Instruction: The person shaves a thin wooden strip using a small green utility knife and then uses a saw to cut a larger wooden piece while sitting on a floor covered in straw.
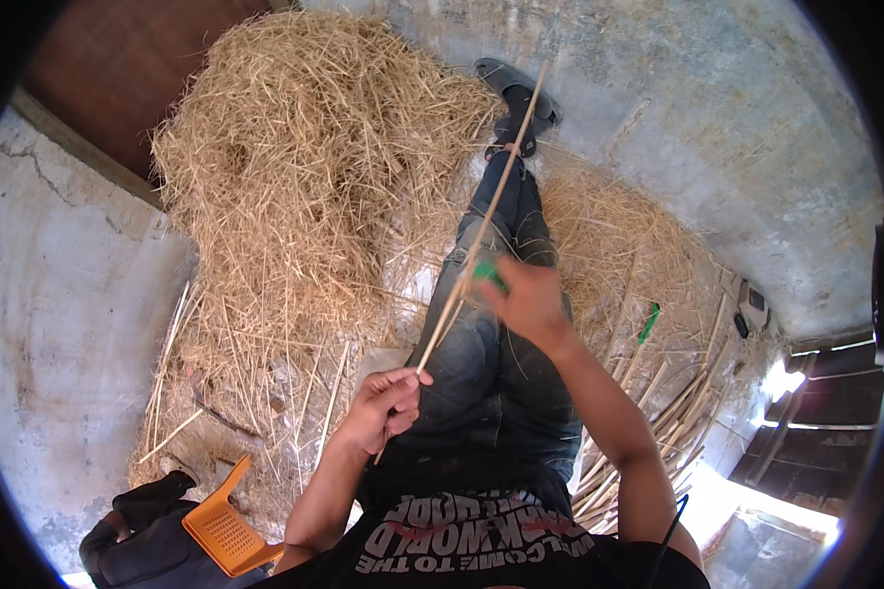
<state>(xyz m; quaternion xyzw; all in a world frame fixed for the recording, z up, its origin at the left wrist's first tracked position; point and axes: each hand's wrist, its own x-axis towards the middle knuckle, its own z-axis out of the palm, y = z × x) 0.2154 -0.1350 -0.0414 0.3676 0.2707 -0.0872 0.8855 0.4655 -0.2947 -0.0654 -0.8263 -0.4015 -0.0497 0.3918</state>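
Note:
A long thin bamboo-like stick [502, 182] runs slantwise over my outstretched legs, from beside my foot down to my waist. My left hand [381, 407] pinches it near its lower end, thumb against the curled fingers. Halfway up the stick, my right hand [528, 302] is smeared by motion. A small green thing [489, 274] shows at its fingers, beside the stick; its kind is too blurred to make out. Thin strips stand off the stick close to the right hand.
A big heap of dry straw [304, 147] rises at the far left. Several loose sticks [673, 417] lie to the right, near a green strip [649, 322]. An orange plastic chair [228, 535] and dark clothing [147, 540] are at lower left. A concrete wall [717, 118] stands beyond.

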